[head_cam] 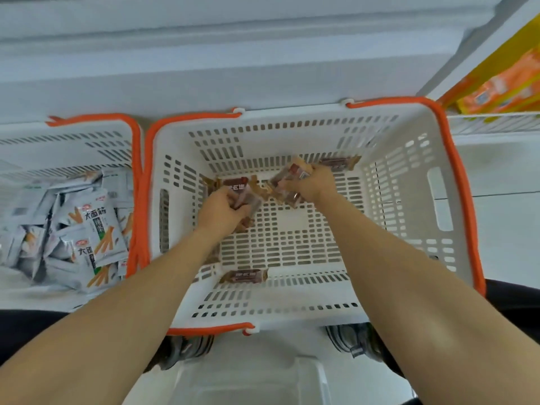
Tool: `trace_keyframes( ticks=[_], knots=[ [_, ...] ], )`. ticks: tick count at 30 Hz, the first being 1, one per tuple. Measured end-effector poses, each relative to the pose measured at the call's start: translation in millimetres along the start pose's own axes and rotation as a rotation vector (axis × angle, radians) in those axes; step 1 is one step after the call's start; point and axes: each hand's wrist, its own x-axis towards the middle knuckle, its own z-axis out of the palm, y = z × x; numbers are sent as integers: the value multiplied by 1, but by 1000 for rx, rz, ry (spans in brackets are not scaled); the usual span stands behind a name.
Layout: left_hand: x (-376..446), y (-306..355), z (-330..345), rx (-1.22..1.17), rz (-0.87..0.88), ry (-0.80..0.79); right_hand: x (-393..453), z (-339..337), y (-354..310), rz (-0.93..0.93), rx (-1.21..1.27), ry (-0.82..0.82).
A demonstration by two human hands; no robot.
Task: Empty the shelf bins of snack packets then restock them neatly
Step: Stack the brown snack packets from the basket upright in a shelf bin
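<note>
Your forearms are reaching down into the white basket (409, 200), where your left hand (223, 210) is gripping a bunch of brown snack bars (244, 197) and your right hand (314, 184) is clutching another bunch just beside it. Loose bars are lying beyond your right hand (336, 163) and back under your left forearm (245, 276). You are holding both handfuls loosely fanned, so a slick wrapper could be slipping out as you lift, or those strays could be getting left behind.
</note>
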Motion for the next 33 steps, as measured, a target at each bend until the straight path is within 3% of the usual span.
trace_keyframes(
  ticks=[4, 7, 12, 16, 20, 25, 27, 30, 33],
  knots=[
    [-6, 29, -17, -456, -212, -71, -29, -29, -17, -124, 152, -101],
    [-26, 43, -27, -787, -296, -256, -66, -50, -30, -199, 226, -281],
    [-57, 48, -32, -1008, -173, -337, -108, -76, -39, -235, 170, -393],
    [-77, 39, -32, -913, -8, -173, -122, -85, -41, -222, 165, -402],
    [-91, 21, -34, -1022, -83, -155, -123, -85, -38, -187, 183, -381],
    [-99, 11, -35, -1381, -156, -194, -129, -79, -36, -178, 185, -413],
    [-103, 13, -36, -1286, -107, -162, -130, -80, -34, -178, 167, -429],
    [-112, 18, -38, -887, 60, -37, -135, -86, -32, -177, 135, -463],
    [-115, 16, -35, -847, 109, -37, -142, -90, -30, -217, 134, -537]
  ],
)
